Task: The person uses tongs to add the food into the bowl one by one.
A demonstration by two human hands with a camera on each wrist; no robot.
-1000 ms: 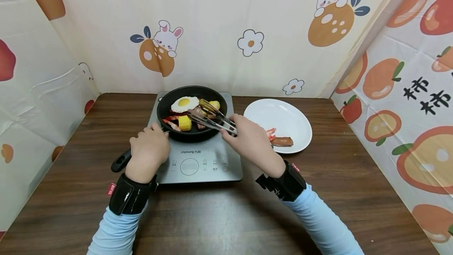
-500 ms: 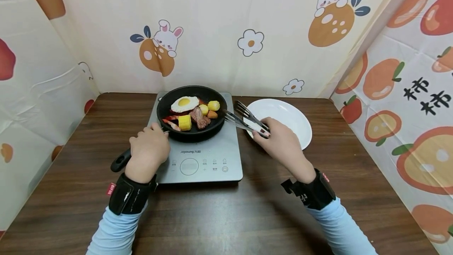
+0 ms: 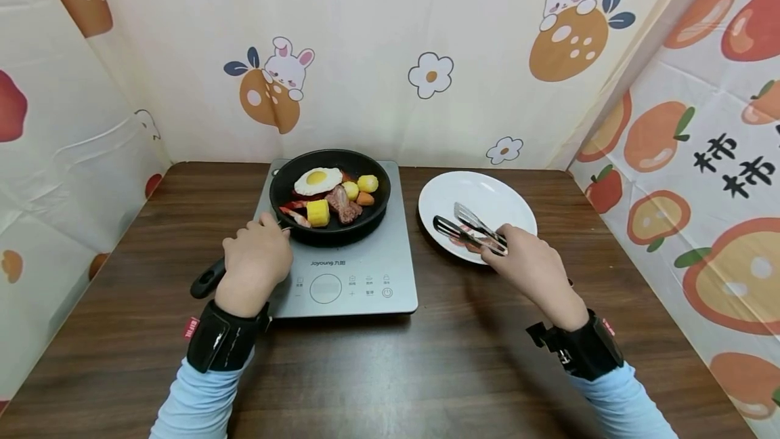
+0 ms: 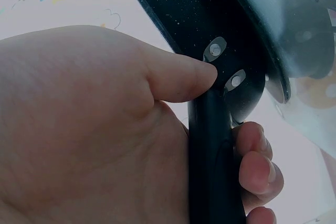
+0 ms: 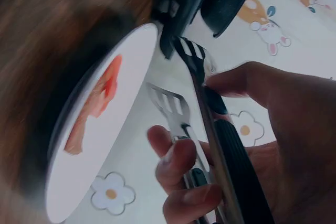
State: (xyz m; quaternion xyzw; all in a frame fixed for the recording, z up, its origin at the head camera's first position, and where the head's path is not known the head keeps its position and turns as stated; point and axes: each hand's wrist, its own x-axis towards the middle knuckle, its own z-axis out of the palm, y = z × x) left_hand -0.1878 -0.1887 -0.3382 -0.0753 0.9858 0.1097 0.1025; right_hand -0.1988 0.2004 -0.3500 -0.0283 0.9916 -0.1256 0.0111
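1. Left hand (image 3: 256, 264): forearm comes in from the lower left in a light-blue sleeve with a black wrist strap. The grip is wrapped round the black pan handle (image 3: 207, 278). In the left wrist view the thumb (image 4: 181, 80) lies along the top of the handle near its two rivets, and the fingers (image 4: 255, 161) curl under from the other side.
2. Frying pan (image 3: 277, 190): sits on the grey induction cooker (image 3: 365, 276), handle pointing toward the near left. Inside: fried egg (image 3: 317, 180), corn piece (image 3: 317, 212), a chunk of meat (image 3: 342, 202), yellow potato pieces, a bit of carrot, and red strips at the near-left side.
3. Right hand (image 3: 529, 268): forearm reaches in from the lower right, same sleeve and strap, wrist angled up and to the left. The grip holds the metal tongs (image 3: 469, 227) by their black handles, thumb on the upper arm and fingers curled round the lower one.
4. Tongs: slotted tips parted and pointing left, over the near half of the white plate (image 3: 512, 198). Whether the tips touch the plate cannot be told.
5. Plate: on the brown tabletop (image 3: 390, 371), just right of the cooker. The right wrist view shows a reddish-orange piece of food (image 5: 97, 103) lying on it.
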